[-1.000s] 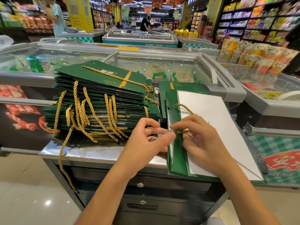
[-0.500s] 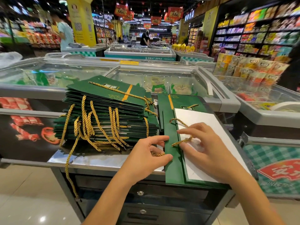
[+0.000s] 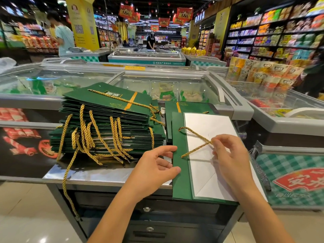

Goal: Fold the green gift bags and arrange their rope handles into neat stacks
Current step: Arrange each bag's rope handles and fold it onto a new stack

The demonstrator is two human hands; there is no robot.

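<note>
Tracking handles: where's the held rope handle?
Head view, right of centre: the gold rope handle crosses the bag's white panel, pinched by the right hand.

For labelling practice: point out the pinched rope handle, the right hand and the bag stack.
rope handle (image 3: 201,137): head view, upper strand.
right hand (image 3: 233,158): head view, its back.
bag stack (image 3: 108,99): head view, top bag's face.

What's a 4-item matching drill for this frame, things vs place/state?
1 left hand
2 right hand
3 bag stack
4 loose gold rope

A hangs over the counter edge
B pinches the rope handle
C touches the flat bag's green edge
D piled left of the flat bag

Pairs: 1-C, 2-B, 3-D, 4-A
</note>
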